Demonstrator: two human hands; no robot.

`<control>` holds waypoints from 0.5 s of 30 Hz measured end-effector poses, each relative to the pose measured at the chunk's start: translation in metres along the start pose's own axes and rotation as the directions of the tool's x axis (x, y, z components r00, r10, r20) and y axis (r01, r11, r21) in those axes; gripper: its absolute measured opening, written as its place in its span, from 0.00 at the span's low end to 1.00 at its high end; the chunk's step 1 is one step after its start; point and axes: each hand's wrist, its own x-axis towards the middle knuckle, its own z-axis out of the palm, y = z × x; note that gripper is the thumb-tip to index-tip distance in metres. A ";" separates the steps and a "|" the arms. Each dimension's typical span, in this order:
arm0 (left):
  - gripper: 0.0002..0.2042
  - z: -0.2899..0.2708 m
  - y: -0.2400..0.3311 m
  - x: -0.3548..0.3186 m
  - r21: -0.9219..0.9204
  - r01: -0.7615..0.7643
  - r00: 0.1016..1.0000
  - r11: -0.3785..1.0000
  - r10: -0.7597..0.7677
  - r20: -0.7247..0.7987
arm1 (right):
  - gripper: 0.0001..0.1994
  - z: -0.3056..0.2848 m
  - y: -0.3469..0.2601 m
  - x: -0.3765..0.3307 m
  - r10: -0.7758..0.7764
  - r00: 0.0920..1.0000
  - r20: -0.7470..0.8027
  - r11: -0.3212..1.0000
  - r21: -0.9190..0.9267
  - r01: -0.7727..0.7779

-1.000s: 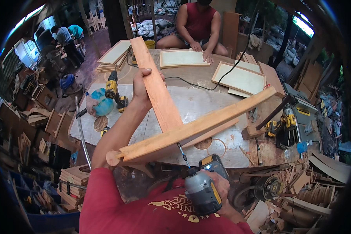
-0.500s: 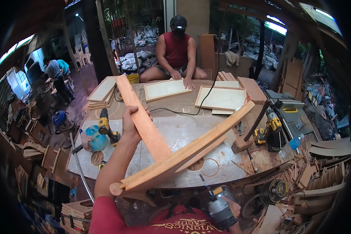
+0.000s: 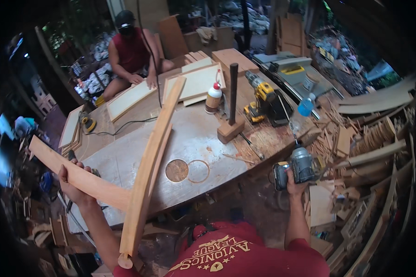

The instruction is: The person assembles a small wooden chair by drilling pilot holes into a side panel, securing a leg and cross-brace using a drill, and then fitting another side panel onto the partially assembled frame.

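Observation:
My left hand (image 3: 75, 184) is closed round a flat wooden board (image 3: 88, 177). The board meets a long, slightly curved wooden rail (image 3: 148, 161), and together they stand above the left part of the table. A thinner wooden strip (image 3: 163, 150) shows beside the rail. Out past the table's front right edge, my right hand (image 3: 296, 183) grips a cordless drill (image 3: 302, 165), its long bit pointing up and away from me. The fingers behind the drill's body are partly hidden.
On the worktable (image 3: 203, 147) stand a wooden mallet (image 3: 232, 124), a glue bottle (image 3: 213, 98), another yellow drill (image 3: 261, 94) and a clear bottle (image 3: 306, 105). Framed panels (image 3: 201, 83) lie farther back, near a seated person (image 3: 129, 55). Wood scraps (image 3: 342, 143) crowd the right side.
The view has swung to the right. My right hand has lifted the drill outward from near my body, and the joined wood has turned more upright, still in my left hand.

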 end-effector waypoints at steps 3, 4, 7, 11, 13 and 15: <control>0.18 0.034 -0.010 -0.039 0.139 -0.127 0.969 0.982 0.152 -0.195 | 0.23 0.025 0.050 0.053 -0.018 0.995 0.102 1.000 -0.024 0.021; 0.17 0.045 -0.015 -0.050 0.199 -0.204 0.937 0.959 0.250 -0.243 | 0.20 0.035 0.066 0.068 -0.078 0.991 0.112 0.997 0.011 0.077; 0.17 0.072 -0.025 -0.076 0.304 -0.310 0.848 0.901 0.407 -0.339 | 0.26 0.067 0.107 0.100 -0.061 0.993 0.098 0.994 0.095 0.052; 0.17 0.095 -0.040 -0.110 0.396 -0.316 0.746 0.862 0.483 -0.458 | 0.28 0.100 0.143 0.132 -0.043 0.962 0.270 0.992 0.124 0.010; 0.17 0.108 -0.053 -0.125 0.447 -0.361 0.721 0.819 0.549 -0.423 | 0.24 0.117 0.155 0.139 -0.045 0.970 0.238 0.987 0.160 0.007; 0.18 0.121 -0.072 -0.129 0.539 -0.389 0.642 0.747 0.639 -0.423 | 0.24 0.129 0.166 0.147 0.000 0.974 0.227 0.990 0.138 -0.032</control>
